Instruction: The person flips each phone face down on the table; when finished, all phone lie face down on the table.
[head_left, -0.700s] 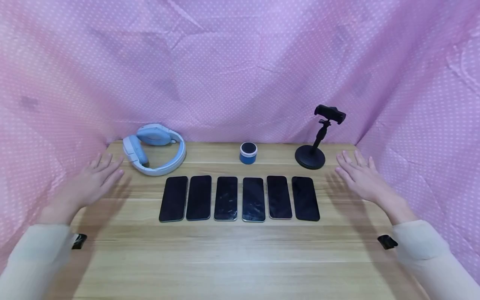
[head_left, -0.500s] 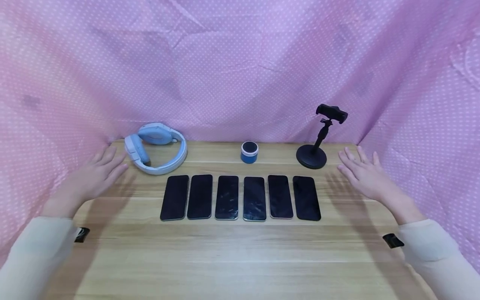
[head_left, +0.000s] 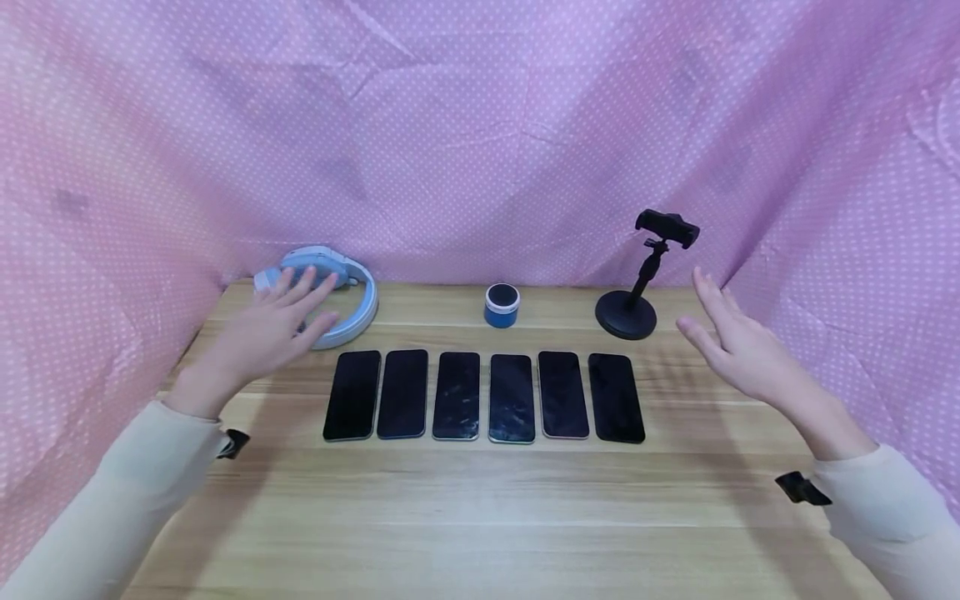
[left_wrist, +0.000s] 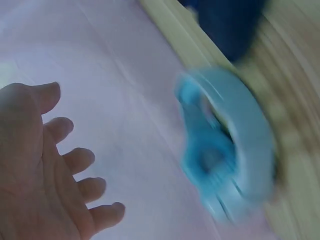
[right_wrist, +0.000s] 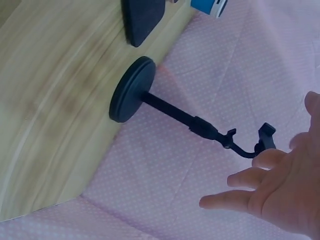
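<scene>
**Left hand over the headphones, right hand next to the phone stand**

Biggest first: the worktop (head_left: 480, 517) is a light wood surface boxed in by a pink dotted cloth (head_left: 480, 125). A row of six phones (head_left: 483, 396) lies face up across the middle, long sides parallel, short ends pointing toward and away from the person.

The key relation is at the back left. The light blue headphones (head_left: 347, 307) lie flat near the rear edge, and the left hand (head_left: 262, 337) hovers right over their near-left part, fingers (head_left: 303, 287) spread and relaxed, holding nothing. Whether the fingertips actually touch an ear cup I can't tell; the left wrist view is blurry and shows a gap between palm (left_wrist: 35, 170) and headphones (left_wrist: 225, 150). The band curves off to the right of the fingers.

The right hand (head_left: 731, 346) is raised, just right of the black phone stand (head_left: 637, 279), also loose and empty. The stand's round base sits on the worktop with its stem leaning toward that hand.

A small blue speaker (head_left: 501, 305) stands between headphones and stand.
</scene>
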